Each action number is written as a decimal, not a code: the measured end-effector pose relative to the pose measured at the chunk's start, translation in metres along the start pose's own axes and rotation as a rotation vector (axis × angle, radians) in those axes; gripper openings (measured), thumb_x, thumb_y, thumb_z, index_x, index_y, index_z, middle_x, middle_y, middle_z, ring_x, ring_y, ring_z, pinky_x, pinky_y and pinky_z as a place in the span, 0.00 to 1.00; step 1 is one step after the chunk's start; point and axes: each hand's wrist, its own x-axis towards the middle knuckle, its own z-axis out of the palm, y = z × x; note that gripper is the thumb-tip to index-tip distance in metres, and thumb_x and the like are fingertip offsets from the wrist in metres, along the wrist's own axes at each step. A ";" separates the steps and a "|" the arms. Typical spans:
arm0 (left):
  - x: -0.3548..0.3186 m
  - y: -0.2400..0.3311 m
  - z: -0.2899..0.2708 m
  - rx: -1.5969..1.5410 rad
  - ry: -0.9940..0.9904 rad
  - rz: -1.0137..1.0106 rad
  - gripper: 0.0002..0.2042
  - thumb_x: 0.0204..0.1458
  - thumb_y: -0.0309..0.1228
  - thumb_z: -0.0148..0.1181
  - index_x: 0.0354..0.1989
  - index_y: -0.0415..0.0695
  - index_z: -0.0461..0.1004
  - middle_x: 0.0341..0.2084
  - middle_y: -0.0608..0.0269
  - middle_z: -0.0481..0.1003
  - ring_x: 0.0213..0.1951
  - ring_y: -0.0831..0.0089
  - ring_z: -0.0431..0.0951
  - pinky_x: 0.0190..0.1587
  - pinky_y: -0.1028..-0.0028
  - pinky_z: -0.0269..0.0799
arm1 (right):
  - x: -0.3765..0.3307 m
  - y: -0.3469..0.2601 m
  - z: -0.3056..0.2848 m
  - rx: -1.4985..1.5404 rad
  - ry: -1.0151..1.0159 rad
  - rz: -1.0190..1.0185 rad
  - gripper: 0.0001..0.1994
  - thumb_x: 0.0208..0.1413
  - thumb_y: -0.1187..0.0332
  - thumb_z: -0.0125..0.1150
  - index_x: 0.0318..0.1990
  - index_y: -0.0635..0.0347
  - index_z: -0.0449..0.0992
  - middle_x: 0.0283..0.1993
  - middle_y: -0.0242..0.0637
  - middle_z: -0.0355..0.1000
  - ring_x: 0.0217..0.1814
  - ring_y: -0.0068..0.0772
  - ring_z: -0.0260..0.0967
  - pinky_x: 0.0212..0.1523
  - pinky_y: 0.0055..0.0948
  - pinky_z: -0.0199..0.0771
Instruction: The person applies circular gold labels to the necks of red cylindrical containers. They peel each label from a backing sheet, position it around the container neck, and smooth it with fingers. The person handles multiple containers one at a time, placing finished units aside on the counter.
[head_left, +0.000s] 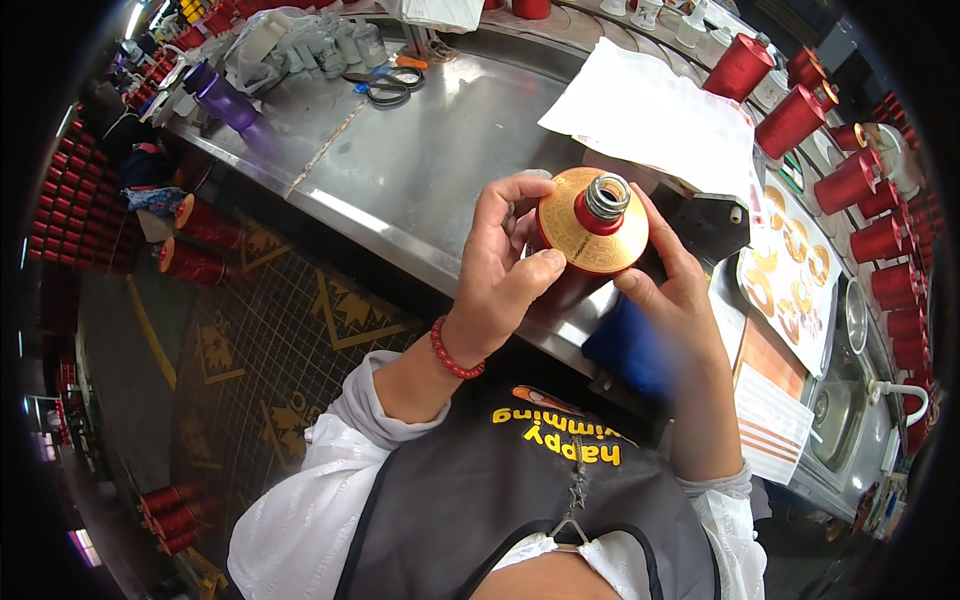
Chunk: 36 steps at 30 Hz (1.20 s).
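Between my two hands is a red bottle with a gold patterned ring covering its shoulder and a bare, open glass neck. My left hand wraps round its left side, thumb pressed on the gold ring's near edge. On the other side my right hand grips it, thumb at the ring's lower right edge and fingers behind. The bottle tilts slightly and is held over the near edge of the metal table. A red bead bracelet circles my left wrist.
On the metal table lie scissors, a purple bottle and a white sheet. Gold ring labels lie on a tray at right. Red bottles line the curved conveyor beyond; a sink stands at far right.
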 end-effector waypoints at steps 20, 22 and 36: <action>0.024 0.039 -0.004 1.111 -0.152 0.540 0.19 0.42 0.27 0.65 0.44 0.37 0.72 0.37 0.44 0.73 0.39 0.48 0.75 0.42 0.61 0.74 | -0.003 0.001 0.003 -0.055 0.087 -0.032 0.32 0.60 0.67 0.64 0.70 0.63 0.60 0.62 0.48 0.70 0.63 0.37 0.68 0.62 0.31 0.65; 0.027 0.044 -0.002 1.166 -0.196 0.536 0.18 0.43 0.29 0.66 0.42 0.37 0.71 0.34 0.44 0.73 0.34 0.48 0.76 0.37 0.60 0.75 | -0.003 0.001 0.003 -0.048 0.091 -0.013 0.32 0.60 0.67 0.64 0.70 0.63 0.60 0.61 0.48 0.70 0.62 0.37 0.68 0.62 0.31 0.65; 0.026 0.068 0.008 1.356 -0.285 0.312 0.19 0.40 0.25 0.68 0.42 0.37 0.71 0.37 0.49 0.76 0.39 0.51 0.77 0.41 0.62 0.76 | -0.007 0.002 0.004 -0.115 0.094 -0.060 0.31 0.59 0.68 0.64 0.69 0.62 0.62 0.60 0.50 0.71 0.64 0.43 0.69 0.63 0.35 0.66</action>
